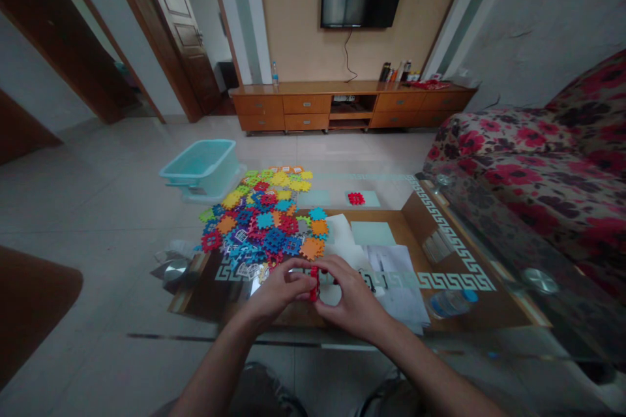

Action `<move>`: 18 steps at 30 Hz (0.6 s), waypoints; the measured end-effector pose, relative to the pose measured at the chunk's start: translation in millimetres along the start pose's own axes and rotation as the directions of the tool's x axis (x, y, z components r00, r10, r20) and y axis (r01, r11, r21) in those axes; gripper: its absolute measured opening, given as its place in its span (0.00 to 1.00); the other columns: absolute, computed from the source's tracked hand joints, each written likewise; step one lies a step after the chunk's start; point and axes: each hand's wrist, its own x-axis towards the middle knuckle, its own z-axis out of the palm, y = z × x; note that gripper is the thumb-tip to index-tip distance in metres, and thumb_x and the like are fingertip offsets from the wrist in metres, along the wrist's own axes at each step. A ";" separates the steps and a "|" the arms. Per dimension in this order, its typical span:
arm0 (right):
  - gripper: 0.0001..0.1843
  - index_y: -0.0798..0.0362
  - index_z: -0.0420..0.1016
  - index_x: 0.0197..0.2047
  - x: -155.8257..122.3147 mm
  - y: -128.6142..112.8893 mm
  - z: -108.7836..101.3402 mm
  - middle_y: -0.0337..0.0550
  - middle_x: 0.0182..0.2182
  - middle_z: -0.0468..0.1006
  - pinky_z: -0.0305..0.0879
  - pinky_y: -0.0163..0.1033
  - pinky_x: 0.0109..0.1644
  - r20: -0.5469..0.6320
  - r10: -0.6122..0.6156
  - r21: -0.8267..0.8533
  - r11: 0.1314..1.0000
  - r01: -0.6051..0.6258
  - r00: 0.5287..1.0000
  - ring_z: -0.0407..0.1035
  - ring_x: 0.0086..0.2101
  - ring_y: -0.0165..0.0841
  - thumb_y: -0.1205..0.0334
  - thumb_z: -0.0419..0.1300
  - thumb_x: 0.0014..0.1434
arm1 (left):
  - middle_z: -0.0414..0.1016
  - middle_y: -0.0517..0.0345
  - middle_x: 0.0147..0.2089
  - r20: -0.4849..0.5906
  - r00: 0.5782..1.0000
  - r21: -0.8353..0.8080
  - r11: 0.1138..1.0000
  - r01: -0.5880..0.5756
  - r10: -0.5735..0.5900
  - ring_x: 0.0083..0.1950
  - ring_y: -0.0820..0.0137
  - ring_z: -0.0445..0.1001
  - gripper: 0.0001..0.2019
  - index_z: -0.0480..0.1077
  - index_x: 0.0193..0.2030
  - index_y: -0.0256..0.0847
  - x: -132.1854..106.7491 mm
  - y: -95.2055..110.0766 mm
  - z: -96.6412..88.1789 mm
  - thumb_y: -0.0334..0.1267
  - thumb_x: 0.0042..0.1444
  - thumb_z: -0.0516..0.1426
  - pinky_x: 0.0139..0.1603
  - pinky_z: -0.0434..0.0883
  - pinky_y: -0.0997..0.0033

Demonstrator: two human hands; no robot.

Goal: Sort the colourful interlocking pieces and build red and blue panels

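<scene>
Left hand (278, 288): just on the near side of the pile of tiles (267, 221); fingers curled in tight, gripping the left side of a red piece (314, 284).
Right hand (349, 296): near side of the pile, slightly right of it; fingers closed on the right side of the same red piece.
Red piece: pinched between both hands, just off the pile's near edge, held above the table. Mostly covered by fingers, so I cannot tell whether it is one tile or several joined.
Pile of tiles: toothed tiles in red, blue, orange, yellow and green, heaped loose on the glass table (381, 183).
Papers (391, 267): right of the pile, seen through the glass on the shelf below.
Bottle (450, 303): further right of the pile, lying on that shelf; blurred.
Lone red tile (356, 198): beyond the pile to the right, well apart.
Tub (200, 169): teal, on the floor beyond the pile to the left; its inside is barely visible, contents not made out.
</scene>
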 end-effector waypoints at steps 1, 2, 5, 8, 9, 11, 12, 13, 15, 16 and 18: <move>0.31 0.46 0.69 0.57 0.3 -0.4 0.1 0.44 0.50 0.74 0.65 0.43 0.57 -0.002 0.000 0.001 1.000 0.000 1.000 0.68 0.51 0.36 0.72 0.63 0.49 | 0.78 0.54 0.36 -0.002 1.000 0.000 1.000 0.000 0.000 0.36 0.70 0.75 0.25 0.71 0.48 0.37 0.4 -0.2 0.0 0.44 0.44 0.70 0.41 0.70 0.70; 0.30 0.46 0.69 0.56 0.6 -0.7 0.1 0.44 0.50 0.74 0.65 0.43 0.56 -0.003 0.000 0.002 1.000 0.000 1.000 0.68 0.51 0.36 0.72 0.63 0.49 | 0.78 0.54 0.36 0.001 1.000 -0.001 1.000 -0.002 0.002 0.36 0.70 0.75 0.25 0.71 0.48 0.37 0.9 -0.5 -0.1 0.44 0.44 0.70 0.41 0.70 0.70; 0.29 0.47 0.69 0.56 1.5 -1.3 0.4 0.44 0.50 0.73 0.65 0.43 0.56 -0.001 0.003 0.004 1.000 -0.003 1.000 0.68 0.51 0.37 0.72 0.63 0.50 | 0.77 0.54 0.35 0.018 1.000 -0.013 1.000 -0.016 0.016 0.36 0.71 0.75 0.25 0.71 0.48 0.36 2.1 -1.5 -0.7 0.44 0.46 0.70 0.40 0.70 0.70; 0.29 0.47 0.68 0.56 1.3 -1.7 1.1 0.44 0.50 0.72 0.65 0.43 0.56 0.011 0.015 0.002 1.000 -0.015 1.000 0.67 0.51 0.37 0.70 0.64 0.51 | 0.78 0.54 0.35 -0.001 1.000 -0.026 1.000 -0.011 0.011 0.35 0.71 0.75 0.25 0.70 0.47 0.37 2.0 -1.7 -0.6 0.44 0.45 0.70 0.40 0.70 0.71; 0.30 0.47 0.67 0.57 0.8 -1.8 1.3 0.45 0.51 0.71 0.64 0.43 0.57 0.015 0.023 0.000 1.000 -0.023 1.000 0.66 0.52 0.37 0.69 0.65 0.51 | 0.78 0.54 0.35 -0.011 1.000 -0.030 1.000 -0.007 0.007 0.35 0.71 0.75 0.25 0.70 0.46 0.37 1.7 -1.6 -0.3 0.44 0.45 0.70 0.39 0.70 0.71; 0.34 0.47 0.64 0.60 -0.6 -2.0 1.6 0.46 0.53 0.69 0.64 0.44 0.57 0.023 0.040 -0.005 0.999 -0.040 0.999 0.65 0.53 0.38 0.67 0.67 0.50 | 0.78 0.54 0.35 -0.023 1.000 -0.036 0.999 -0.006 0.005 0.35 0.71 0.75 0.24 0.70 0.45 0.37 1.2 -1.2 0.5 0.44 0.44 0.70 0.40 0.70 0.71; 0.36 0.47 0.62 0.61 -1.3 -2.1 1.7 0.46 0.54 0.69 0.64 0.45 0.58 0.024 0.050 -0.007 0.999 -0.050 0.998 0.65 0.53 0.39 0.66 0.68 0.50 | 0.78 0.53 0.35 -0.030 1.000 -0.041 0.999 -0.008 0.006 0.35 0.71 0.76 0.24 0.70 0.45 0.37 1.2 -1.0 0.8 0.44 0.44 0.70 0.40 0.71 0.70; 0.38 0.48 0.61 0.62 -1.8 -2.3 1.8 0.47 0.54 0.68 0.64 0.46 0.58 0.023 0.066 -0.007 0.998 -0.066 0.998 0.64 0.53 0.39 0.65 0.68 0.49 | 0.78 0.53 0.35 -0.041 0.999 -0.048 0.999 -0.010 0.008 0.35 0.70 0.76 0.24 0.70 0.44 0.37 1.4 -0.8 0.9 0.44 0.44 0.71 0.41 0.71 0.70; 0.38 0.49 0.61 0.61 -2.3 -2.9 2.2 0.48 0.54 0.67 0.65 0.46 0.56 0.013 0.119 0.006 0.993 -0.119 0.993 0.65 0.51 0.39 0.63 0.69 0.49 | 0.78 0.53 0.36 -0.084 0.996 -0.066 0.997 -0.027 0.022 0.37 0.69 0.77 0.23 0.70 0.44 0.38 2.6 -0.6 0.6 0.44 0.43 0.71 0.43 0.72 0.68; 0.37 0.50 0.61 0.60 -2.1 -3.3 2.6 0.48 0.53 0.68 0.66 0.45 0.54 0.003 0.158 0.020 0.987 -0.158 0.987 0.66 0.50 0.39 0.62 0.69 0.49 | 0.78 0.53 0.36 -0.110 0.993 -0.076 0.996 -0.046 0.038 0.37 0.69 0.77 0.23 0.70 0.44 0.38 3.5 -0.7 0.1 0.43 0.44 0.71 0.44 0.72 0.68; 0.32 0.51 0.65 0.57 -1.3 -3.8 3.8 0.48 0.50 0.69 0.67 0.45 0.51 -0.018 0.251 0.057 0.967 -0.249 0.968 0.67 0.46 0.38 0.60 0.69 0.49 | 0.78 0.54 0.37 -0.150 0.985 -0.090 0.991 -0.099 0.084 0.38 0.69 0.77 0.22 0.70 0.44 0.39 5.3 -1.0 -1.1 0.44 0.44 0.70 0.45 0.72 0.68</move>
